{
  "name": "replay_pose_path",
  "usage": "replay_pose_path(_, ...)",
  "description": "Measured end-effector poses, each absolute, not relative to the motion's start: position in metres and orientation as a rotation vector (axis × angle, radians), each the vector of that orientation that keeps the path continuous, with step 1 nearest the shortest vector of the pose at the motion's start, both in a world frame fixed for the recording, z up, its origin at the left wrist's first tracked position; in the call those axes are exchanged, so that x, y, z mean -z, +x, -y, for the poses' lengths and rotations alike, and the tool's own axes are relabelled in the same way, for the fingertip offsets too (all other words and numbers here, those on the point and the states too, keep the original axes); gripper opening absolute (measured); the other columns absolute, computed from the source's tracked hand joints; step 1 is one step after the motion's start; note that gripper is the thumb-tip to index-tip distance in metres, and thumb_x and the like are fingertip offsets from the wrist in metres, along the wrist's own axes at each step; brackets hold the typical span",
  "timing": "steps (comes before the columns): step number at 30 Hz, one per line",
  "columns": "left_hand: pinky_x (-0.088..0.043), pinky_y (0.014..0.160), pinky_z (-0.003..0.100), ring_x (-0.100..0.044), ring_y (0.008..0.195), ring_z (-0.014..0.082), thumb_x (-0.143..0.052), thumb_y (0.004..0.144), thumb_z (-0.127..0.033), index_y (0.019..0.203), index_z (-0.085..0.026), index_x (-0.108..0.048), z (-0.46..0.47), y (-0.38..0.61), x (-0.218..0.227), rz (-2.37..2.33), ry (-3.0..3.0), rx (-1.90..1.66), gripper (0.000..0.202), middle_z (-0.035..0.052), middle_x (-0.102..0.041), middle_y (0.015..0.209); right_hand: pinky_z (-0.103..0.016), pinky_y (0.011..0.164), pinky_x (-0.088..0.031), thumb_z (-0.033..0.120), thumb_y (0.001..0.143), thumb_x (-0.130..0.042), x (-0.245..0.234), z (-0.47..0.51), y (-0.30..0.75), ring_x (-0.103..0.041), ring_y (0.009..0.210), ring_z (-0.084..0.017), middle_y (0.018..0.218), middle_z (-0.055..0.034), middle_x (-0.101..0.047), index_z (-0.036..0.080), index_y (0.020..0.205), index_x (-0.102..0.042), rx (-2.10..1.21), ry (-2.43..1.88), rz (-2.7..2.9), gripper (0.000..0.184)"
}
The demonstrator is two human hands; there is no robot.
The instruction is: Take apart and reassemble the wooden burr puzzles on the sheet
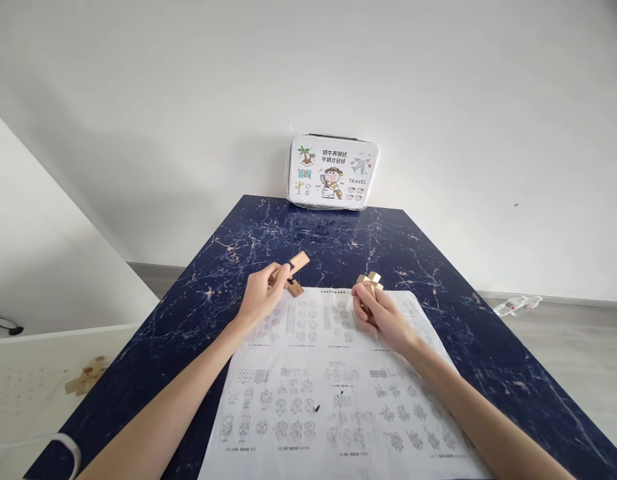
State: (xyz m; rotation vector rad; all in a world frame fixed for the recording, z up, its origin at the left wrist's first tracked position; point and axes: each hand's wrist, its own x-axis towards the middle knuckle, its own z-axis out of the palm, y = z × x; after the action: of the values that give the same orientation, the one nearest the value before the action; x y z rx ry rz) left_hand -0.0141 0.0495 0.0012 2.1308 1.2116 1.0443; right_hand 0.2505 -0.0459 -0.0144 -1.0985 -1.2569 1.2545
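Observation:
My left hand (263,288) pinches a notched wooden stick (299,261) between thumb and fingers, its far end pointing up and to the right. Just under it shows a second wooden piece (295,289) with a dark notch; whether the hand holds that one too or it rests on the table, I cannot tell. My right hand (383,313) is closed around a small cluster of interlocked wooden pieces (371,278), whose ends stick out above the fingers. Both hands are over the top part of a printed instruction sheet (338,360) with rows of puzzle drawings.
A dark blue marbled table (318,230) carries the sheet. At its far edge a white cartoon-printed case (333,172) leans against the wall. Lower left, a white basket (28,387) holds more wooden pieces (86,377). A clear plastic wrapper (517,305) lies on the floor at right.

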Motion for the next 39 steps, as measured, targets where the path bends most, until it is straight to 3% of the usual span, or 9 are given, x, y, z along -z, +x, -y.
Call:
replay_pose_path(3, -0.046, 0.072, 0.036, -0.058, 0.077, 0.0226, -0.042, 0.107, -0.046, 0.068, -0.023, -0.042, -0.057, -0.017, 0.008, -1.425, 2.180, -1.163, 0.045, 0.0048, -0.056, 0.076, -0.026, 0.040, -0.027, 0.070, 0.100, -0.057, 0.018, 0.047, 0.244, -0.040, 0.043, -0.011, 0.063, 0.0050, -0.055, 0.025, 0.093, -0.055, -1.307, -1.107, 1.233, 0.046)
replay_pose_path(7, -0.048, 0.093, 0.048, -0.058, 0.099, 0.0313, -0.046, 0.105, -0.039, 0.070, -0.023, -0.042, -0.067, -0.023, 0.018, -1.653, 2.255, -1.180, 0.039, 0.0126, -0.060, 0.100, -0.028, 0.044, -0.040, 0.067, 0.101, -0.059, 0.022, 0.046, 0.242, -0.051, 0.048, -0.012, 0.074, 0.0024, -0.063, 0.025, 0.103, -0.057, -1.308, -1.090, 1.219, 0.042)
replay_pose_path(13, -0.048, 0.096, 0.060, -0.054, 0.115, 0.0410, -0.047, 0.103, -0.031, 0.087, -0.019, -0.058, -0.069, -0.026, 0.027, -1.849, 2.334, -1.089, 0.023, 0.0189, -0.060, 0.114, -0.029, 0.046, -0.040, 0.066, 0.101, -0.058, 0.022, 0.046, 0.244, -0.049, 0.048, -0.013, 0.072, 0.0022, -0.062, 0.025, 0.101, -0.058, -1.325, -1.096, 1.251, 0.041)
replay_pose_path(16, -0.046, 0.099, 0.063, -0.052, 0.120, 0.0432, -0.051, 0.102, -0.031, 0.083, -0.018, -0.061, -0.067, -0.026, 0.028, -1.850, 2.391, -1.056, 0.025, 0.0213, -0.058, 0.121, -0.030, 0.047, -0.040, 0.067, 0.101, -0.057, 0.020, 0.047, 0.243, -0.049, 0.049, -0.013, 0.071, 0.0022, -0.062, 0.025, 0.101, -0.058, -1.318, -1.107, 1.267, 0.043)
replay_pose_path(22, -0.045, 0.105, 0.063, -0.051, 0.128, 0.0420, -0.065, 0.091, -0.029, 0.059, -0.020, -0.055, -0.059, -0.022, 0.022, -1.705, 2.502, -1.012, 0.035, 0.0165, -0.062, 0.128, -0.030, 0.047, -0.041, 0.070, 0.099, -0.057, 0.019, 0.048, 0.242, -0.049, 0.049, -0.013, 0.072, 0.0021, -0.062, 0.025, 0.102, -0.058, -1.300, -1.135, 1.268, 0.045)
replay_pose_path(28, -0.052, 0.096, 0.058, -0.062, 0.115, 0.0354, -0.069, 0.086, -0.031, 0.050, -0.021, -0.048, -0.053, -0.017, 0.019, -1.508, 2.558, -0.920, 0.042, 0.0102, -0.068, 0.124, -0.030, 0.047, -0.040, 0.069, 0.100, -0.056, 0.020, 0.047, 0.242, -0.048, 0.048, -0.013, 0.071, 0.0030, -0.061, 0.025, 0.103, -0.058, -1.311, -1.123, 1.270, 0.044)
replay_pose_path(33, -0.056, 0.087, 0.056, -0.063, 0.099, 0.0330, -0.070, 0.084, -0.033, 0.079, -0.022, -0.054, -0.057, -0.017, 0.022, -1.471, 2.550, -0.958, 0.020, 0.0132, -0.061, 0.109, -0.030, 0.047, -0.040, 0.067, 0.102, -0.056, 0.018, 0.048, 0.241, -0.048, 0.049, -0.013, 0.070, 0.0027, -0.062, 0.024, 0.101, -0.059, -1.322, -1.111, 1.275, 0.043)
replay_pose_path(35, -0.057, 0.089, 0.053, -0.063, 0.106, 0.0336, -0.069, 0.085, -0.034, 0.092, -0.022, -0.053, -0.058, -0.017, 0.023, -1.416, 2.566, -0.977, 0.020, 0.0149, -0.059, 0.113, -0.030, 0.047, -0.041, 0.068, 0.102, -0.056, 0.019, 0.049, 0.241, -0.050, 0.049, -0.013, 0.071, 0.0027, -0.062, 0.025, 0.102, -0.059, -1.320, -1.103, 1.267, 0.043)
replay_pose_path(39, -0.052, 0.107, 0.054, -0.055, 0.135, 0.0358, -0.063, 0.096, -0.038, 0.118, -0.021, -0.051, -0.057, -0.014, 0.027, -1.242, 2.637, -0.944, 0.030, 0.0199, -0.055, 0.140, -0.032, 0.052, -0.047, 0.067, 0.103, -0.054, 0.021, 0.049, 0.240, -0.058, 0.054, -0.016, 0.072, 0.0016, -0.065, 0.025, 0.102, -0.059, -1.324, -1.071, 1.262, 0.042)
